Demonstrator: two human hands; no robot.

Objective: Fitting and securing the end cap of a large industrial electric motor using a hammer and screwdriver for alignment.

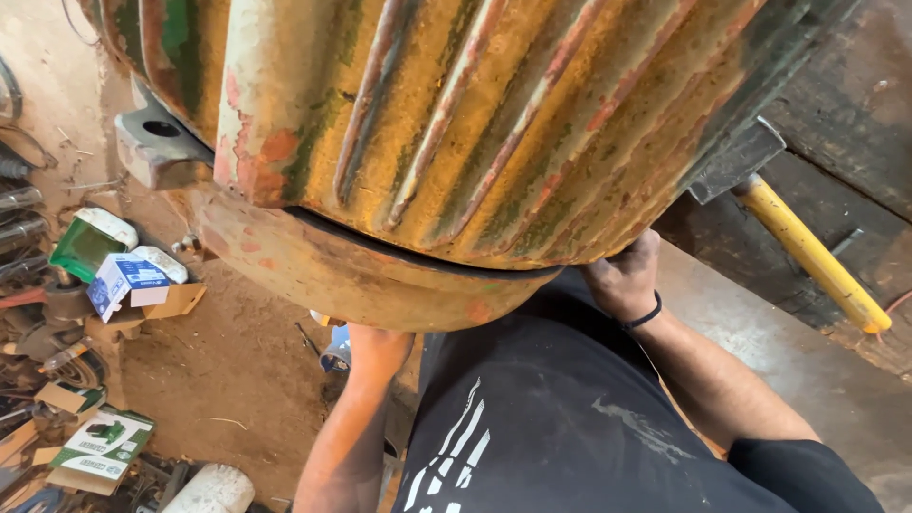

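Observation:
A big, rusty electric motor housing (456, 123) with ribbed fins and worn yellow-green paint fills the top of the view. Its round end cover (332, 271) sits slightly off the body, with a dark gap along the seam. My left hand (375, 350) presses up against the underside of the end cover, fingers hidden beneath it. My right hand (622, 280), with a black band on the wrist, grips the lower edge of the housing at the seam. My black shirt (541, 418) is below.
A yellow-handled tool (807, 252) lies at the right on a dark wooden surface. On the dirt floor at the left lie small cardboard boxes (128, 280), a green container (85, 245), metal parts and a white cylinder (214, 489). A mounting foot (157, 142) juts from the motor.

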